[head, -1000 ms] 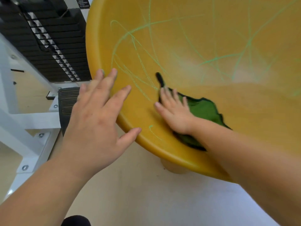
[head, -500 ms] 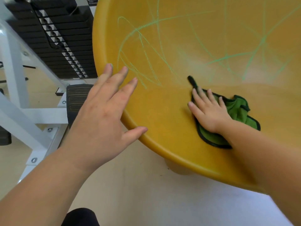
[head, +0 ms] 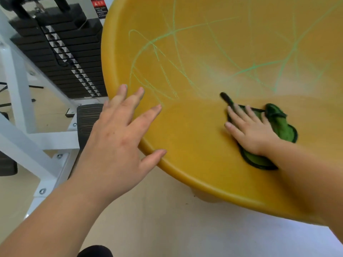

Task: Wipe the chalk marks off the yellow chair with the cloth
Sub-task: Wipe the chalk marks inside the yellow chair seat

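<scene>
Right hand (head: 248, 132), fingers straight, presses cloth (head: 280, 127) flat on yellow chair (head: 185, 138). Chalk marks (head: 157, 52) lie above and left of it. Left hand (head: 115, 145), spread wide, holds nothing.

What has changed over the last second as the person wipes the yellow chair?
The right hand, pressing flat on the green cloth, slid it rightward across the seat of the yellow chair, away from the left rim. Nothing was grasped or released. The left hand stays spread open at the rim; the chalk marks higher up remain.
</scene>
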